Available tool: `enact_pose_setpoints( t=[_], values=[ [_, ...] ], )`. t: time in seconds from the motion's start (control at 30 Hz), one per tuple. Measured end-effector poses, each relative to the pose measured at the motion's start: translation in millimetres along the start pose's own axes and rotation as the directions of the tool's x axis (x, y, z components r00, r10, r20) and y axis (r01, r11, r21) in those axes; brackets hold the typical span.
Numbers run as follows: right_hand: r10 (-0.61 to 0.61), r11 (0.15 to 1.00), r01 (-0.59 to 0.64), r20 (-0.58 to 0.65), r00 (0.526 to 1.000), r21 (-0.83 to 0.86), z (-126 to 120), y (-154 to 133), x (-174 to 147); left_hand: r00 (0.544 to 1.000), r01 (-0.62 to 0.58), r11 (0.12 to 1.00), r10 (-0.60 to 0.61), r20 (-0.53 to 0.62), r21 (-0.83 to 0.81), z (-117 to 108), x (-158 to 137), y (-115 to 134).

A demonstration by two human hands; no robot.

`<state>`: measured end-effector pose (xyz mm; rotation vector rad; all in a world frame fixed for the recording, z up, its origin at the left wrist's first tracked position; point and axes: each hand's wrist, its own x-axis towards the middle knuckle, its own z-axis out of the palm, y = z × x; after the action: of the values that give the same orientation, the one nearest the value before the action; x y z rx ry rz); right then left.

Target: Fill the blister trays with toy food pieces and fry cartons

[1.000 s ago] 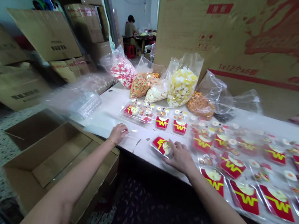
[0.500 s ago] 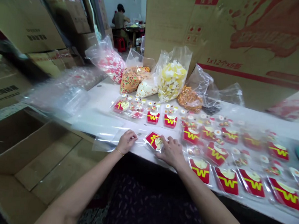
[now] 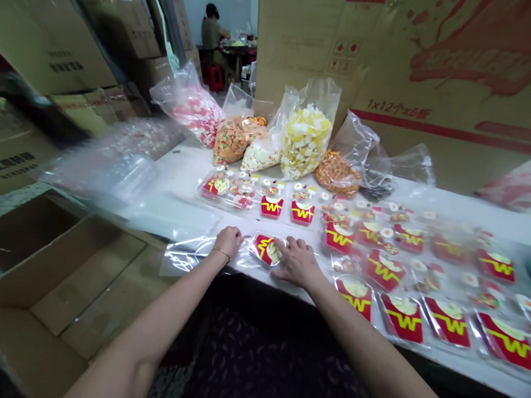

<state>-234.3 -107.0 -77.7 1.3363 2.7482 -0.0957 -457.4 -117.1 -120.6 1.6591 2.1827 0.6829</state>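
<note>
A small red fries-box piece with a yellow zigzag [image 3: 265, 248] lies on its side near the table's front edge, with clear plastic around it. My right hand [image 3: 301, 261] is bent over its right end, fingertips and thumb against it. To its left, my left hand [image 3: 228, 240] is closed in a pinch at the clear plastic bag [image 3: 186, 255], which spreads past the table edge. Exactly what its fingertips grip is partly hidden. Several similar red pieces in clear packs [image 3: 401, 319] lie in rows to the right, and two more packs [image 3: 302, 212] stand just behind.
Bags of pink-white bits [image 3: 201, 116], yellow-white bits [image 3: 306, 134] and orange pieces [image 3: 337, 171] line the back, before a large carton [image 3: 398, 62]. Stacked clear plastic bags [image 3: 114, 176] lie left. Below is an open cardboard box [image 3: 94, 289]. A person [image 3: 211, 28] sits far behind.
The fries-box piece and my right hand have shifted slightly left, closer to my left hand. The plastic around the piece has moved and catches more light.
</note>
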Motion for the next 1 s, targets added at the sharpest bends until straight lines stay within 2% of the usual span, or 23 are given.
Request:
enact_pose_setpoints(
  t=[0.2, 0.37, 0.43, 0.47, 0.53, 0.57, 0.63, 0.8, 1.0],
  values=[
    [-0.155, 0.987, 0.155, 0.000, 0.988, 0.035, 0.6, -8.4, -9.9, 0.993, 0.090, 0.995, -0.093, -0.075, -0.038, 11.8, 2.1, 3.4],
    [-0.240, 0.970, 0.240, 0.000, 0.971, 0.023, 0.2, -5.3, -7.7, 0.998, -0.010, 0.998, 0.006, -0.063, -0.065, 2.5, -0.5, 1.7],
    [-0.253, 0.967, 0.252, 0.017, 0.967, 0.036, -0.2, -1.6, -2.1, 0.994, -0.108, 0.989, 0.111, 0.023, -0.099, -9.1, -0.5, 0.5],
    [-0.258, 0.965, 0.257, 0.023, 0.966, 0.046, -0.1, 0.3, 0.7, 0.976, -0.180, 0.976, 0.193, 0.106, -0.121, -15.4, -0.3, 0.3],
    [-0.270, 0.961, 0.269, 0.019, 0.963, 0.064, 0.3, 4.0, 5.5, 0.884, -0.320, 0.935, 0.353, 0.306, -0.153, -26.5, 0.7, 1.9],
    [-0.277, 0.959, 0.276, 0.013, 0.961, 0.072, 0.7, 5.6, 7.3, 0.831, -0.368, 0.918, 0.397, 0.389, -0.149, -30.7, 1.7, 3.8],
    [-0.292, 0.953, 0.291, 0.006, 0.956, 0.085, 1.2, 7.9, 9.7, 0.771, -0.415, 0.905, 0.403, 0.493, -0.090, -35.2, 4.5, 9.7],
    [-0.289, 0.951, 0.288, -0.002, 0.957, 0.111, 2.7, 2.4, 13.0, 0.734, -0.492, 0.870, 0.413, 0.539, 0.003, -27.4, 9.4, 30.3],
    [-0.258, 0.929, 0.278, -0.110, 0.960, 0.246, 6.2, -10.6, 18.0, 0.683, -0.557, 0.820, 0.543, 0.489, -0.132, -18.6, 3.6, 42.3]
  ],
)
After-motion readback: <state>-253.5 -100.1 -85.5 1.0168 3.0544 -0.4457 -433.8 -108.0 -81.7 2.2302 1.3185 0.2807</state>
